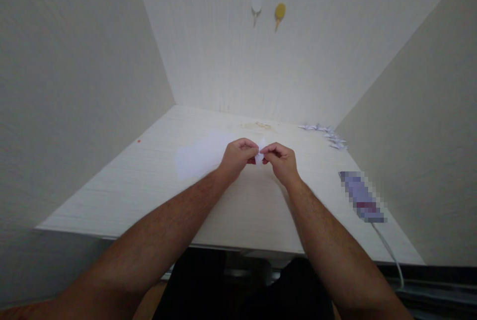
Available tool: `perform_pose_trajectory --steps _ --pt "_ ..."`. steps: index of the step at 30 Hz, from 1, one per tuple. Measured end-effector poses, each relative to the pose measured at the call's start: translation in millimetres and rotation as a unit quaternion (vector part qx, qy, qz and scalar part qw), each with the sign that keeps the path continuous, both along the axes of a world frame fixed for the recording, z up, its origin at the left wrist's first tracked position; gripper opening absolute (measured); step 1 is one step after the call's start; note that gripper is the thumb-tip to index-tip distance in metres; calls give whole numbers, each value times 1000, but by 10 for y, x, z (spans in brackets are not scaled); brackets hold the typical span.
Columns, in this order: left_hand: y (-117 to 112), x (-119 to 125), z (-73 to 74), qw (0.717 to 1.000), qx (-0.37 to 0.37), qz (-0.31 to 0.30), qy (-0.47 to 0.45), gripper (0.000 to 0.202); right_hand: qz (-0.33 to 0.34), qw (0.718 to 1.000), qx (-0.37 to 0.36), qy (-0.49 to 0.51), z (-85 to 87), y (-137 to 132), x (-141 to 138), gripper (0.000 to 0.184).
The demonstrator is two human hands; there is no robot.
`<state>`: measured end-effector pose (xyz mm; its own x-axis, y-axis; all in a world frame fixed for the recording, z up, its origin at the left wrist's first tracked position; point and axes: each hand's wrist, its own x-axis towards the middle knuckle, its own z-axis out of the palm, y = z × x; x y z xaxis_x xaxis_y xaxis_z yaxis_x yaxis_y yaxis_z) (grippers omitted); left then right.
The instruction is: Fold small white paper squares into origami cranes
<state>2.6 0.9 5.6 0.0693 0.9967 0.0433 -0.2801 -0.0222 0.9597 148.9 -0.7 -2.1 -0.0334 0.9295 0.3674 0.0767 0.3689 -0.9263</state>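
My left hand (237, 157) and my right hand (280, 161) meet over the middle of the pale wooden desk (126, 186). Both are closed in a pinch on one small folded piece of paper (260, 153), white with a red side showing below the fingers. Thumbs and forefingers nearly touch each other. A white sheet of paper (199, 158) lies flat on the desk just left of and behind my left hand.
Several small folded paper pieces (328, 135) lie in a row at the back right corner. A blurred flat object with a white cable (363, 197) rests near the right wall. Two wall hooks, white (256, 6) and yellow (279, 12), hang above. Walls enclose three sides.
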Motion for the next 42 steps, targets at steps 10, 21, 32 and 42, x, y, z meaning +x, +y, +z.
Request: perform_pose_trajectory --steps 10,21,32,42 --pt "63 -12 -57 992 96 54 67 21 -4 991 -111 78 19 10 -41 16" --pt "64 -26 -68 989 73 63 112 17 -22 994 -101 21 29 5 -34 17" --pt "69 -25 -69 989 67 59 114 20 -25 993 -116 9 38 9 -42 17" --pt "77 -4 -67 987 109 57 107 25 -65 994 -79 -38 102 -61 -101 13"
